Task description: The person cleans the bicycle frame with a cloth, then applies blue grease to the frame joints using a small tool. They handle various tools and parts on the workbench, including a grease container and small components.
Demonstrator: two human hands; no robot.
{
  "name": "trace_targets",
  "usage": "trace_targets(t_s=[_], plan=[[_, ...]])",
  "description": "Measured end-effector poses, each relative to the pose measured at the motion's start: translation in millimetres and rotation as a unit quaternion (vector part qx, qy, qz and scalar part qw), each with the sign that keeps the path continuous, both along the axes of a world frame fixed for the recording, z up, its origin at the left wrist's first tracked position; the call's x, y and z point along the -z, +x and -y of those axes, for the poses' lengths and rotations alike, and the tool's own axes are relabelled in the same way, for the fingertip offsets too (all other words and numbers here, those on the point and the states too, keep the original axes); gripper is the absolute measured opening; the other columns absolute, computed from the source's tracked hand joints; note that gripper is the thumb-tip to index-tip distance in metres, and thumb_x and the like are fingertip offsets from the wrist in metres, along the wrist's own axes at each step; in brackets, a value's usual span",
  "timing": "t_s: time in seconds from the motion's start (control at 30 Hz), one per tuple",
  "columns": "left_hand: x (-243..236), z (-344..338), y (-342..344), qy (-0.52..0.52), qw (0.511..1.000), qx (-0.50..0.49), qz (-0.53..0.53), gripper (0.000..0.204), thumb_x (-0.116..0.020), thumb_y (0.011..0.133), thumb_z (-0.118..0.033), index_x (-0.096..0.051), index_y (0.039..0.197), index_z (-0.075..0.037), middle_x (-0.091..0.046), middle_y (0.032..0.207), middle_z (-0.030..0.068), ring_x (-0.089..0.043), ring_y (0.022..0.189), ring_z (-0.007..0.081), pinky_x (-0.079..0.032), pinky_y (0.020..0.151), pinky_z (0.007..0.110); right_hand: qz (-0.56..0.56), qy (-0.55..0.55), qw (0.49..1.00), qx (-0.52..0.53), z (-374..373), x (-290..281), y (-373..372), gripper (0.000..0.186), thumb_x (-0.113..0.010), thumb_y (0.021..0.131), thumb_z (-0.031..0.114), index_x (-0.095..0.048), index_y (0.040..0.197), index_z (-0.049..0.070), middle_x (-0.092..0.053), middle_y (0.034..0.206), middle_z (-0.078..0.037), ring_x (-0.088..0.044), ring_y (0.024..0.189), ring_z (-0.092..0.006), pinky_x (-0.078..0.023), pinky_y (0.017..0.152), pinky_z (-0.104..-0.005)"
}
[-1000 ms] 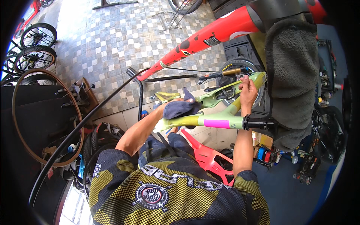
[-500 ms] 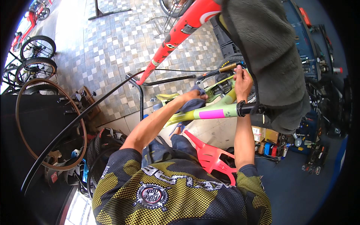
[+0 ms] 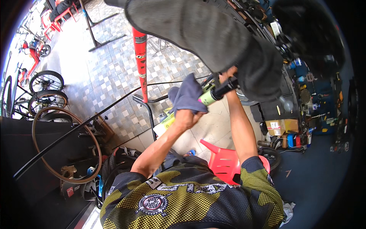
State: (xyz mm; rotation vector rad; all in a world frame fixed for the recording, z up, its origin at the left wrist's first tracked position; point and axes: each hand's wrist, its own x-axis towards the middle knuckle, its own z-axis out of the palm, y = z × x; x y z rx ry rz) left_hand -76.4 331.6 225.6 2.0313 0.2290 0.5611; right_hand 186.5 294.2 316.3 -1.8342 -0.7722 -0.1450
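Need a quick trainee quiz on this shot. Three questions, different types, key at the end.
1. Which of the person's hands holds the blue-grey cloth?

2. What is the main colour of the bicycle frame beside that cloth?
A) white
B) light green
C) blue

3. Fill in the side: in the picture, the red plastic chair lies to the ____ of the red tube.

Key:
1. The left hand.
2. B
3. right
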Motion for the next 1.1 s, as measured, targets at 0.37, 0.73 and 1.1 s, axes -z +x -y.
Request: trace_targets(t_s=[0.37, 0.73, 1.1], plan=[[63, 8, -65, 0.200, 0.968, -0.146, -0.048, 0.022, -0.086, 0.082, -0.027, -0.077, 0.100, -0.017, -0.066, 0.100, 0.0155, -0.061, 0.098, 0.0426, -0.048, 0.082, 0.050, -0.425, 0.165, 0.881, -0.127, 132, -9, -11, 0.037, -0.063, 0.107, 0.043, -0.073, 0.117, 0.008, -0.067, 0.083, 0.001, -0.063, 0.073, -0.0087, -0.052, 0.066, -0.0254], [20, 79, -124, -0.015, 0.974, -0.202, -0.103, 0.024, -0.055, 0.100, -0.017, -0.072, 0.103, 0.000, -0.072, 0.085, 0.0134, -0.069, 0.076, 0.0248, -0.053, 0.070, 0.038, -0.451, -0.093, 0.879, -0.126, 411, 169, -126, 0.033, -0.065, 0.106, 0.041, -0.073, 0.109, 0.010, -0.069, 0.085, 0.001, -0.061, 0.069, -0.0068, -0.049, 0.059, -0.0256], [55, 316, -118, -0.190, 0.917, 0.092, -0.338, 0.047, -0.051, 0.110, -0.025, -0.054, 0.150, 0.000, -0.059, 0.148, 0.0195, -0.051, 0.142, 0.0301, -0.035, 0.121, 0.040, -0.509, -0.072, 0.836, -0.192, 402, 229, -231, 0.079, -0.032, 0.110, 0.068, -0.059, 0.150, 0.005, -0.071, 0.131, -0.015, -0.066, 0.119, -0.0227, -0.047, 0.107, -0.0354]])
